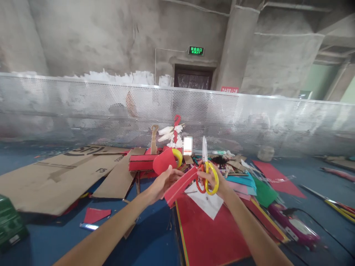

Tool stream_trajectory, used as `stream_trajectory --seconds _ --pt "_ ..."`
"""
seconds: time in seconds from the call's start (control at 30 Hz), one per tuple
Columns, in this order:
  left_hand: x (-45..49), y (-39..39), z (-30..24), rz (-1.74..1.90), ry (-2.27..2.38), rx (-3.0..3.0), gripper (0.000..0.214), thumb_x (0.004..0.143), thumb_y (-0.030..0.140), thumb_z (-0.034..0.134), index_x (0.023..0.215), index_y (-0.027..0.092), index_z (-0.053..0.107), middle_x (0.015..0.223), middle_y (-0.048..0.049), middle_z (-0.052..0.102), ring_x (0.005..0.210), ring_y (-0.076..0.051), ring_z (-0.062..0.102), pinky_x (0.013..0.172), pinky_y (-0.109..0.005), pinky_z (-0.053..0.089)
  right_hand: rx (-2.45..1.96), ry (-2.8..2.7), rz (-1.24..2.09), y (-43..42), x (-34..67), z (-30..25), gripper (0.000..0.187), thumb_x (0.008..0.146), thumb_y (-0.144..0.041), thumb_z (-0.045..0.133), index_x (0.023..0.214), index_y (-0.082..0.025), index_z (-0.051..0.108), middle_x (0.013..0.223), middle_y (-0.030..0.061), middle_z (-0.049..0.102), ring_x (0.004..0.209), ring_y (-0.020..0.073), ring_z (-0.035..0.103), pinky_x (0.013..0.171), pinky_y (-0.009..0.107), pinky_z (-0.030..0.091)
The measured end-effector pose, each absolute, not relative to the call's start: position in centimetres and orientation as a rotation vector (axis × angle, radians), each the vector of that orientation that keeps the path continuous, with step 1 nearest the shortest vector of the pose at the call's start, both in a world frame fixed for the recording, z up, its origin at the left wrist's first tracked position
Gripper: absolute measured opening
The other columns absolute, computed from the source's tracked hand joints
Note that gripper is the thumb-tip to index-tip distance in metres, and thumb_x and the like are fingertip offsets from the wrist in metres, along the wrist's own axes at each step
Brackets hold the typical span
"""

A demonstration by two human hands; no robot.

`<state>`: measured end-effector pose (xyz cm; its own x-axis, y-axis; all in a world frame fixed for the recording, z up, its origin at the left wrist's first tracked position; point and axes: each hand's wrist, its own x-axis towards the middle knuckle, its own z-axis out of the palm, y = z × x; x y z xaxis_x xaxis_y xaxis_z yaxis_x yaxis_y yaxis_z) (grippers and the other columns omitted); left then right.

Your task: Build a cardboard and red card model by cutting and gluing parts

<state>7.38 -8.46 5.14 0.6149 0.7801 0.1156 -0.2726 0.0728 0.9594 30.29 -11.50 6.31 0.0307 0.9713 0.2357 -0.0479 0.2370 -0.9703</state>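
Note:
My left hand point(162, 183) is closed on a red strip point(180, 187) with a pale line running along its length; some fingertips are hidden behind it. The strip slants up to the right, its far end at my right fingers. My right hand point(212, 177) grips scissors point(207, 177) with one yellow and one red handle loop, blades pointing up and together. Just beyond my left hand are a rounded red piece point(165, 162) with a yellow curved part point(178, 157) and a long red box-like piece point(142, 162). White paper point(206, 200) lies below the scissors on a red sheet point(212, 234).
Cardboard sheets point(69, 171) spread at left, near a green box point(10, 220). Coloured paper point(264, 190), a purple power strip point(298, 227) with a cable, and more long-bladed scissors point(330, 201) lie at right. A perforated metal barrier point(91, 107) runs behind.

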Motion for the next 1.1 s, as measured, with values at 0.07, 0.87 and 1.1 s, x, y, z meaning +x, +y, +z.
stream_trajectory --seconds 0.07,0.87,1.1 --pt "7.2 -8.5 5.1 0.778 0.537 1.410 0.049 0.081 0.060 0.066 0.100 0.016 0.074 0.090 -0.0145 0.071 0.075 -0.021 0.067 0.066 -0.030 0.051 -1.022 -1.366 1.050 -11.8 29.8 6.3 0.045 0.070 -0.035 0.073 0.106 -0.021 0.048 0.067 -0.0070 0.056 0.042 0.0099 0.052 0.036 0.020 0.040" --pt "5.7 -6.6 4.2 0.598 0.722 2.056 0.040 0.078 0.051 0.070 0.057 0.019 0.058 0.049 0.0044 0.046 0.041 -0.010 0.039 0.045 -0.024 0.021 -1.078 -1.310 0.939 -10.1 29.2 4.3 0.049 0.069 -0.043 0.077 0.106 -0.021 0.053 0.063 -0.0079 0.052 0.035 0.0054 0.040 0.031 0.018 0.032" --pt "5.5 -5.5 4.1 0.942 0.731 1.485 0.036 0.083 0.055 0.065 0.084 0.020 0.059 0.051 0.0040 0.056 0.034 -0.012 0.051 0.039 -0.022 0.023 -1.101 -1.299 1.184 -11.6 28.7 5.8 0.050 0.075 -0.059 0.068 0.103 -0.023 0.049 0.055 -0.0096 0.046 0.034 0.0081 0.041 0.029 0.018 0.034"
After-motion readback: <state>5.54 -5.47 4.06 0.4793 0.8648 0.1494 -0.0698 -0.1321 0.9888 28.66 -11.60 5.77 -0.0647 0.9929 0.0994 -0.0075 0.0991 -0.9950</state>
